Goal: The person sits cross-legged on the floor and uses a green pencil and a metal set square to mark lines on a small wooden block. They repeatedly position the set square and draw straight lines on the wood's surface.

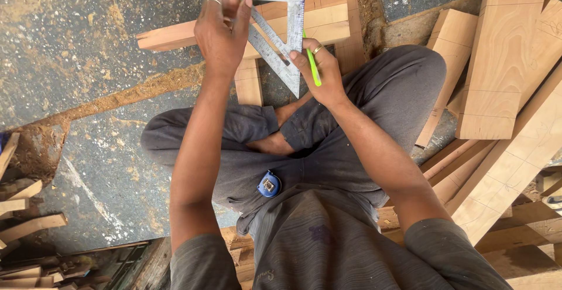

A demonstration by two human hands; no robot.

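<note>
— Any packages, labels, signs or screens on my feed?

— None that I can make out. I see no box, wrapper, sign or display anywhere in the head view.

— Nothing with a sticker on it?

— The nearest candidate is the small blue tape measure [268, 184] lying in the person's lap: it has a pale patch on its round face, possibly a label, but from here it is too small for me to tell.

metal triangular square [281, 47] flat on plank [175, 35], green pencil [313, 67]
</note>
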